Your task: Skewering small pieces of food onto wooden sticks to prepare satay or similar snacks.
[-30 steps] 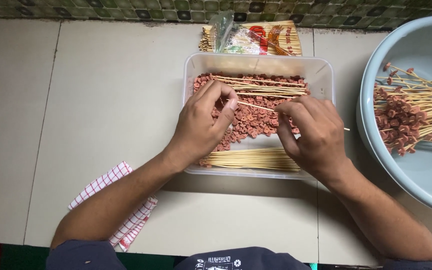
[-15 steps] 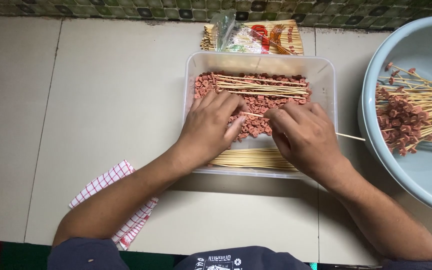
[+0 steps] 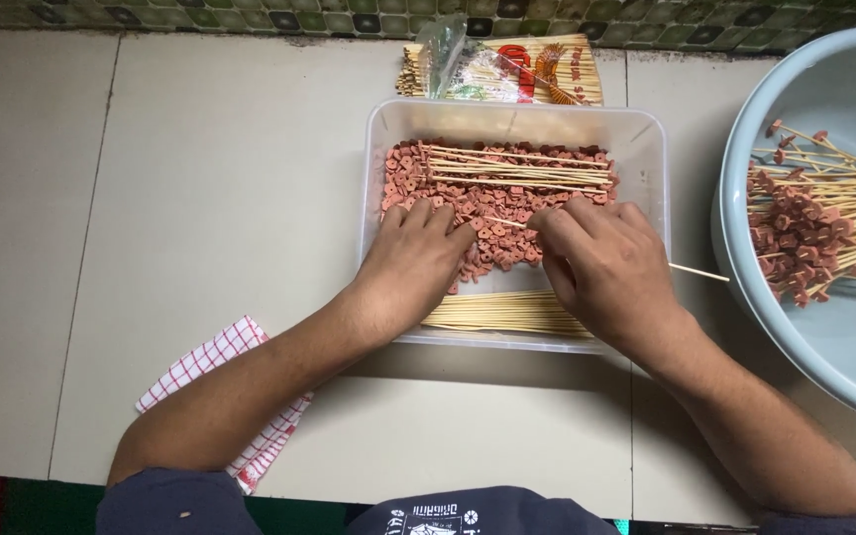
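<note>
On tiles, tub [image 3: 646,159] holds sausage slices [image 3: 487,203]; right hand [image 3: 606,272] grips skewer [image 3: 697,271], left hand [image 3: 410,266] flat.

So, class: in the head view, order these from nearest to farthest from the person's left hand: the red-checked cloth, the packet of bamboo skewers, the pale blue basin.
From the left hand:
1. Red-checked cloth, lower left beside the forearm.
2. Packet of bamboo skewers, top, beyond the tub.
3. Pale blue basin, far right.

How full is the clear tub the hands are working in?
Partly full. The clear tub holds a layer of red sausage slices across its far half, loose skewers along the near edge, and bare bottom between them.
</note>
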